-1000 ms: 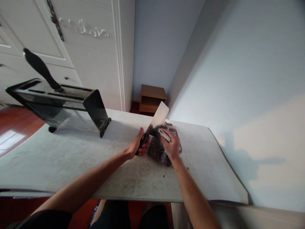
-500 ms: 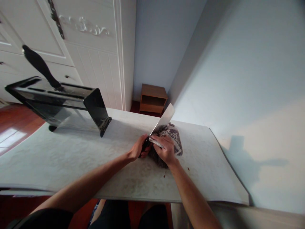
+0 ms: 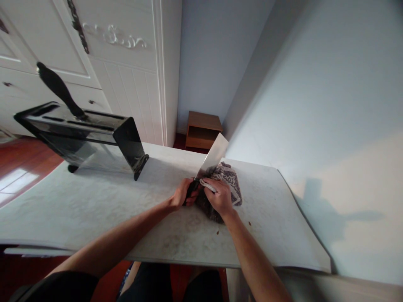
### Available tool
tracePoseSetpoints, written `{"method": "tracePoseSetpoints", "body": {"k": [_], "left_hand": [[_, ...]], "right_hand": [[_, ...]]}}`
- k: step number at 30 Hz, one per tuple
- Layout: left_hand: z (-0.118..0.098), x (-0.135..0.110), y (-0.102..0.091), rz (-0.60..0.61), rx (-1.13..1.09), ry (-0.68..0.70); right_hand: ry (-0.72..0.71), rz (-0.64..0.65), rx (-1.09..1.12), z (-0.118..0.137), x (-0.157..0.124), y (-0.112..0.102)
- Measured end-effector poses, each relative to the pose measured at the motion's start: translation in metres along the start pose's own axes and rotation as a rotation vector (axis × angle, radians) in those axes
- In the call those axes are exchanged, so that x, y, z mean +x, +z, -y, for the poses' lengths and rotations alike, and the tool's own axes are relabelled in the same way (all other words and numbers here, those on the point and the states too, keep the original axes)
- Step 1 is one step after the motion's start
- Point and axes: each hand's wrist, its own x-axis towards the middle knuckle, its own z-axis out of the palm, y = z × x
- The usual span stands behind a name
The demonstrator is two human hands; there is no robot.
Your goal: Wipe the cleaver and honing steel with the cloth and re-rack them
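My left hand [image 3: 184,192] is closed round the black handle of a kitchen knife [image 3: 214,153]. Its broad metal blade points up and away to the right. In my right hand [image 3: 218,195] is a bunched part of a brown and white patterned cloth [image 3: 231,180], pressed near the place where blade meets handle. The rest of the cloth spreads under and beyond the right hand on the table. My right fingertips are partly hidden by the cloth, and the contact between cloth and blade is hard to make out.
A black knife block [image 3: 126,147] with clear sides and a black-handled knife [image 3: 61,90] in it stands on the left of the white table [image 3: 151,243]. Two small brown bits lie near my right wrist. Behind are a white cabinet [image 3: 132,84], a small wooden stand [image 3: 204,126] and, rightward, a wall.
The knife has turned slightly, its blade now more upright and showing more of its face near the handle. My right hand has shifted a little right. The view has moved slightly.
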Motion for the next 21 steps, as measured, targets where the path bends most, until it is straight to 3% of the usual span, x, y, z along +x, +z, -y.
{"method": "tracePoseSetpoints", "body": {"k": [3, 9, 11, 13, 15, 17, 21], "left_hand": [[-0.005, 0.002, -0.004, 0.028, -0.080, 0.018], [-0.016, 0.001, -0.010, 0.130, -0.215, 0.073], [-0.017, 0.000, -0.011, 0.176, -0.232, 0.092], [-0.017, -0.001, -0.011, 0.221, -0.233, 0.090], [-0.016, -0.002, -0.011, 0.259, -0.220, 0.065], [-0.014, -0.002, -0.011, 0.283, -0.191, 0.022], [-0.011, -0.002, -0.010, 0.288, -0.104, -0.065]], "right_hand": [[0.189, 0.013, 0.003, 0.000, 0.001, -0.002], [0.547, -0.234, 0.201, -0.013, 0.009, -0.011], [0.734, -0.346, 0.435, -0.020, 0.011, -0.013], [0.930, -0.377, 0.794, -0.024, 0.013, -0.016], [1.114, -0.270, 1.103, -0.024, 0.015, -0.017], [1.263, -0.095, 1.273, -0.021, 0.016, -0.017], [1.308, 0.192, 1.411, -0.018, 0.017, -0.015]]}}
